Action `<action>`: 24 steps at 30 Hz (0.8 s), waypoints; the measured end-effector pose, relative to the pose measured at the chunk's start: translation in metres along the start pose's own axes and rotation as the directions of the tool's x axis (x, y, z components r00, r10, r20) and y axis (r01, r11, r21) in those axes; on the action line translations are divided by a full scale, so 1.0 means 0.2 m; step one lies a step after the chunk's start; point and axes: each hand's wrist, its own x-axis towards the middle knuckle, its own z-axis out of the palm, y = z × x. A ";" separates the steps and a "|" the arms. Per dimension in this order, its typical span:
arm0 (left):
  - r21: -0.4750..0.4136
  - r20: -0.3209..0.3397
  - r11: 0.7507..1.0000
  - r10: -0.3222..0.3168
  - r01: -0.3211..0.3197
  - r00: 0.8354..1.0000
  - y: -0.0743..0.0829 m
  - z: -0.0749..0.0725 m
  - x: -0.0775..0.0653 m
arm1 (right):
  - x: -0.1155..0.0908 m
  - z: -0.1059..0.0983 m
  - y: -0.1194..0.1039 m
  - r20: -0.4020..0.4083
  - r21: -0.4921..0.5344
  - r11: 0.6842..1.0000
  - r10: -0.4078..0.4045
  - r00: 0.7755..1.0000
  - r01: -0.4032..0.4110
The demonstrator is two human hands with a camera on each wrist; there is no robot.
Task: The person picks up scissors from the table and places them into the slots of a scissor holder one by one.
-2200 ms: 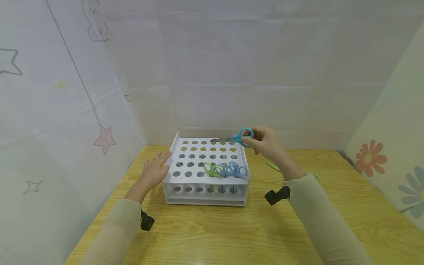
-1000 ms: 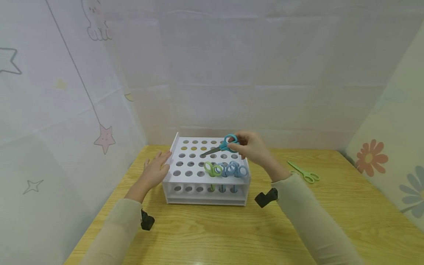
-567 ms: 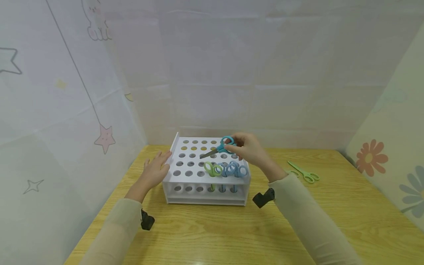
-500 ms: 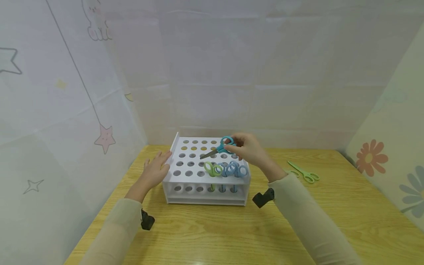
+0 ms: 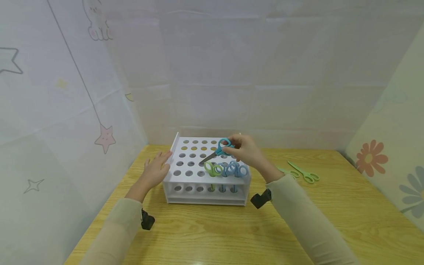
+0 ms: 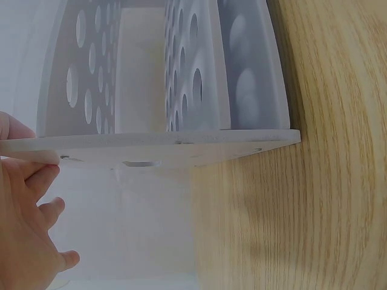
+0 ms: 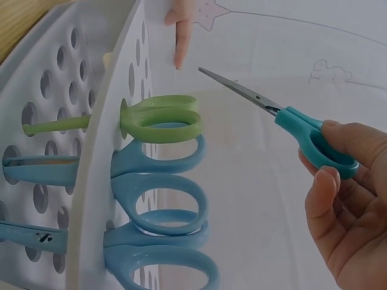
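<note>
In my right hand (image 5: pixel 246 149) I pinch a pair of teal-handled scissors (image 7: pixel 311 136) by the handle loops. Their grey blades point down and left over the white rack (image 5: pixel 190 179), with the tip close above its holed top. My left hand (image 5: pixel 154 171) lies with spread fingers at the rack's left side panel (image 6: pixel 151 140), touching its edge. Along the front row stand green scissors (image 7: pixel 163 121) and two blue pairs: a blue pair (image 7: pixel 160 199) beside the green and another blue pair (image 7: pixel 163 260) at the end. Their blades pass down through the holes.
Two more pairs of green scissors lie on the wooden table (image 5: pixel 205 235) right of the rack: a full pair (image 5: pixel 304 173) and a partly hidden pair (image 5: pixel 291 173) behind my right forearm. Printed sheets (image 5: pixel 212 73) hang behind and at both sides.
My right hand has carried the teal scissors left and lower over the rack, and the blades have tilted further downward. The left hand has stayed at the side panel.
</note>
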 end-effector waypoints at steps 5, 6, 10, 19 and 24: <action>0.004 0.001 1.000 -0.003 0.003 1.000 0.00 0.00 0.00 | 0.00 0.01 0.00 0.019 -0.012 0.999 -0.029 0.999 0.030; 0.006 0.002 1.000 -0.005 0.005 1.000 0.00 0.00 0.00 | 0.01 0.02 0.00 0.022 -0.016 0.999 -0.031 0.999 0.031; 0.012 0.004 1.000 -0.007 0.007 1.000 0.00 0.00 0.00 | 0.01 0.03 0.01 0.028 -0.030 0.999 -0.012 1.000 0.013; 0.007 0.004 1.000 -0.007 0.007 1.000 -0.01 0.00 0.01 | 0.02 0.07 0.00 0.042 -0.096 0.995 0.015 0.999 -0.011; -0.001 0.003 1.000 -0.008 0.008 1.000 -0.01 0.01 0.01 | 0.03 0.10 0.00 0.043 -0.135 0.991 0.008 0.999 -0.002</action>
